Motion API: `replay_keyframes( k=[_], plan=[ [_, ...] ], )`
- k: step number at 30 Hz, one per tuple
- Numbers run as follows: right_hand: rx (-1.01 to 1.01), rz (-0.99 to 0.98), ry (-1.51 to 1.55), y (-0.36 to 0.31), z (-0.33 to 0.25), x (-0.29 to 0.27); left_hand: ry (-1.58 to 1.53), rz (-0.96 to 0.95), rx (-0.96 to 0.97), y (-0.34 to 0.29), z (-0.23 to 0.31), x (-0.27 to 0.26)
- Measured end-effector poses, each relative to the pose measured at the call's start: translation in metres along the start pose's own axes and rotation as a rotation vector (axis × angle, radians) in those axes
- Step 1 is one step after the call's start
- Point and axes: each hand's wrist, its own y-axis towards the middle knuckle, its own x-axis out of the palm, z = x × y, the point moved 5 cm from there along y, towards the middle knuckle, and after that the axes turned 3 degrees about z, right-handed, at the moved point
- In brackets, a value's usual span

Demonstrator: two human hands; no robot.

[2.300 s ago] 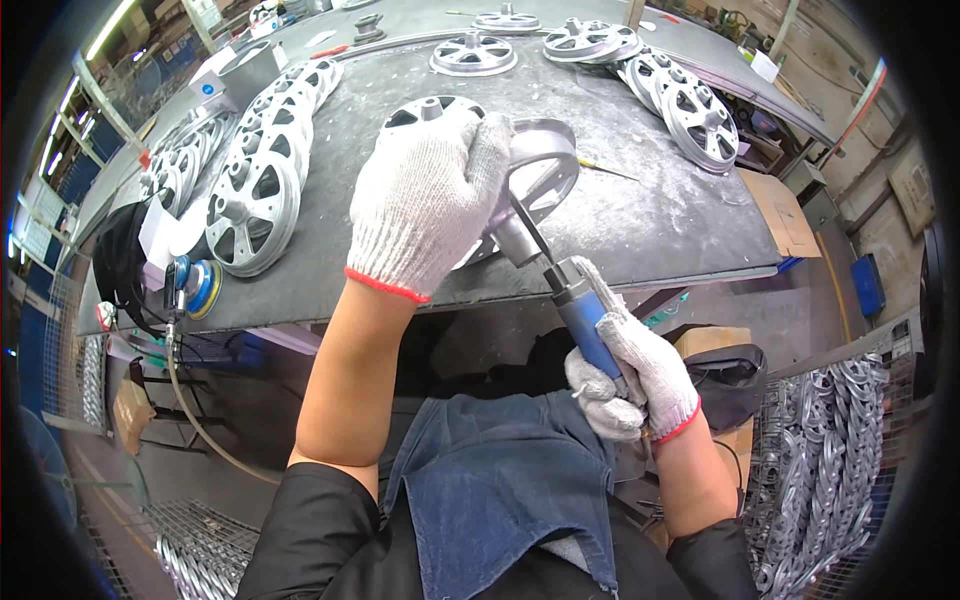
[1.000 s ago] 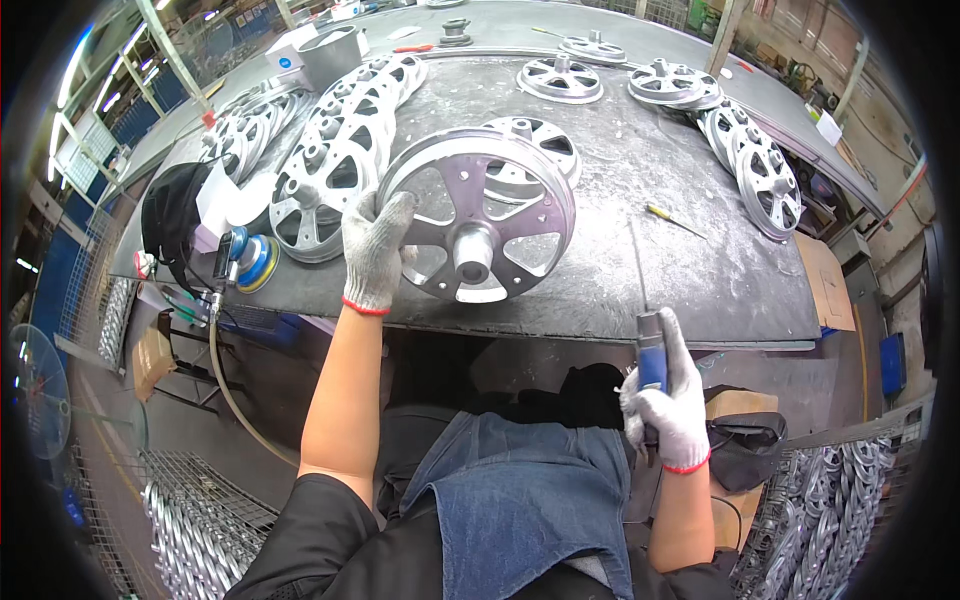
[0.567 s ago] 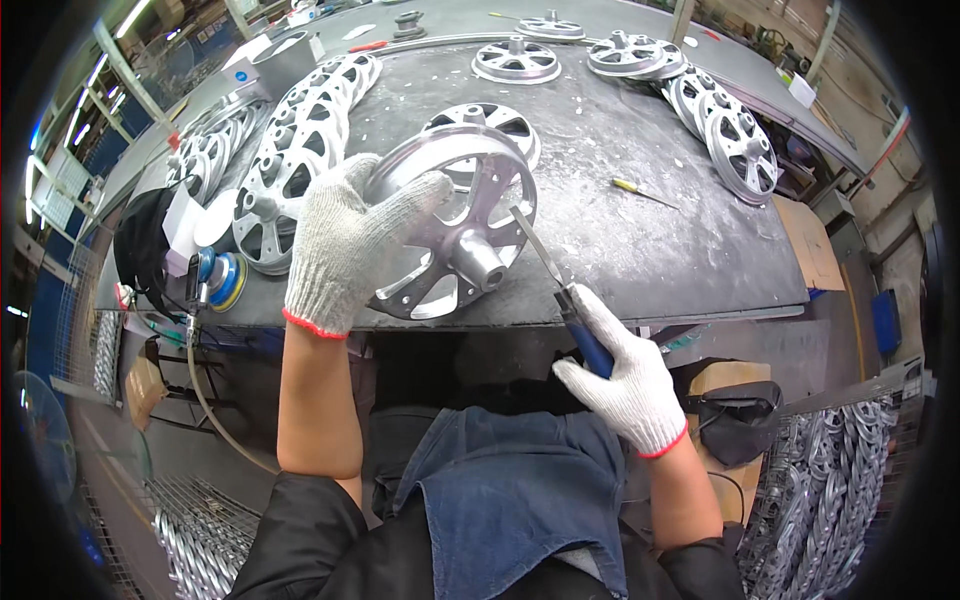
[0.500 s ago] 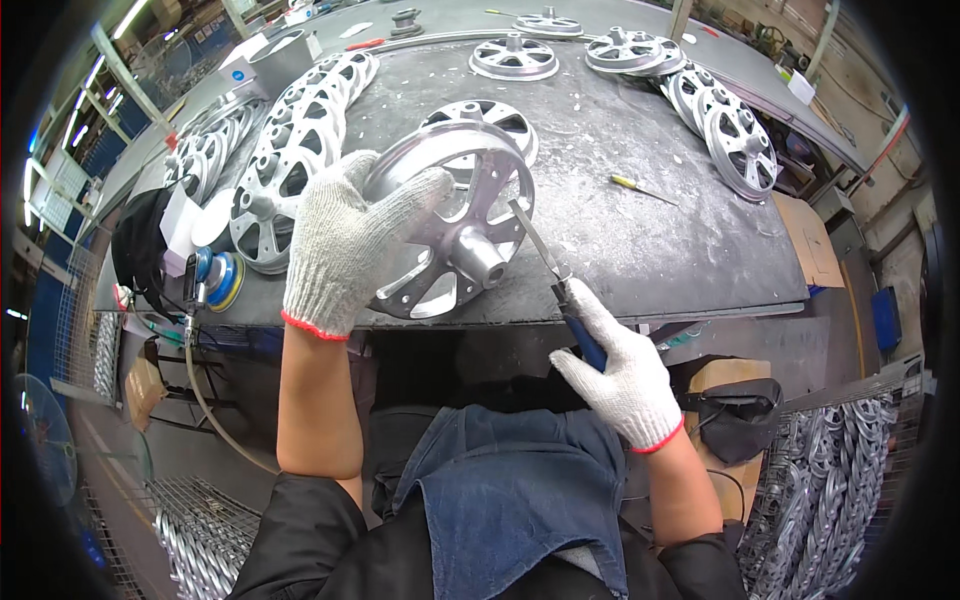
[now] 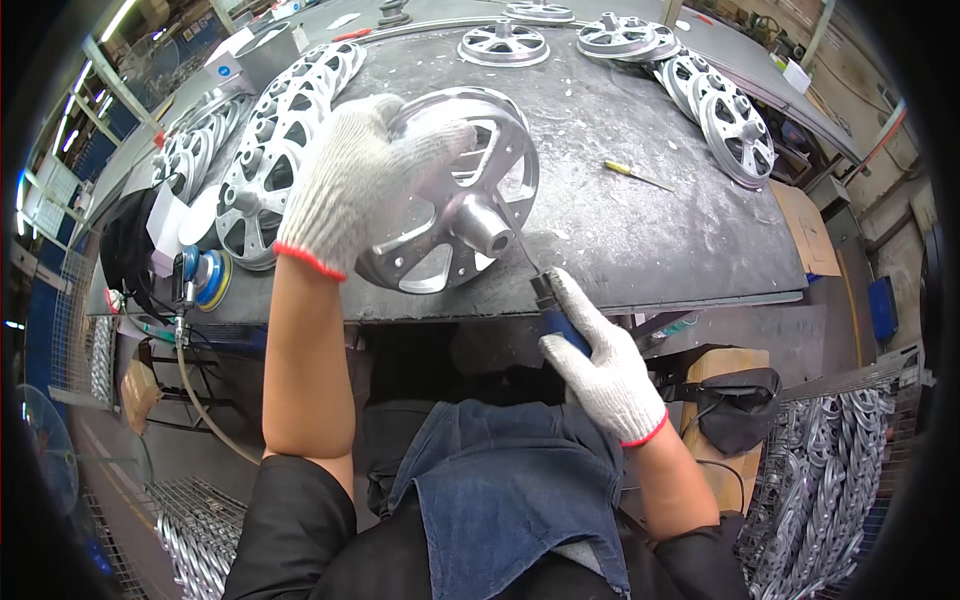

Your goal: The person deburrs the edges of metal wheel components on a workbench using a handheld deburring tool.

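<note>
A silvery spoked metal wheel (image 5: 482, 222) is tilted up above the near edge of the workbench, its hub facing me. My left hand (image 5: 350, 185), in a white knitted glove with a red cuff, is closed around the wheel's left rim. In my right hand (image 5: 607, 375), gloved the same way, is a file (image 5: 562, 322) with a blue handle and black collar. Its narrow metal blade reaches up among the spokes, just right of the hub. Whether the blade tip touches the metal I cannot tell.
Rows of similar wheels (image 5: 262, 190) stand along the left; more wheels (image 5: 735, 135) lean at the right. A yellow-handled screwdriver (image 5: 635, 174) lies on the dusty workbench (image 5: 620, 240). A blue disc sander (image 5: 208, 277) with a hose sits at the left edge. Wheels fill a wire cage (image 5: 825, 480) at lower right.
The wheel has been turned and lifted slightly in my left hand. My right hand has shifted a little left and down, bringing the file's blade from the rim in beside the hub.
</note>
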Motion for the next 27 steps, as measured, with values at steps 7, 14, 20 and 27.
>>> replay_keyframes(
  k=[7,14,20,27],
  plan=[
    [-0.226,0.144,-0.302,-0.001,-0.009,-0.030,0.117,-0.196,0.094,0.040,0.016,0.015],
    [-0.200,0.402,-1.292,-0.003,-0.022,-0.038,0.196,-0.330,0.248,0.081,0.024,0.045],
    [-0.436,0.509,-1.312,0.008,-0.024,-0.056,0.267,-0.396,0.183,0.104,0.014,0.049],
    [-0.078,0.044,0.270,0.016,0.016,-0.008,-0.004,-0.240,0.176,0.068,-0.002,0.020]
  ],
)
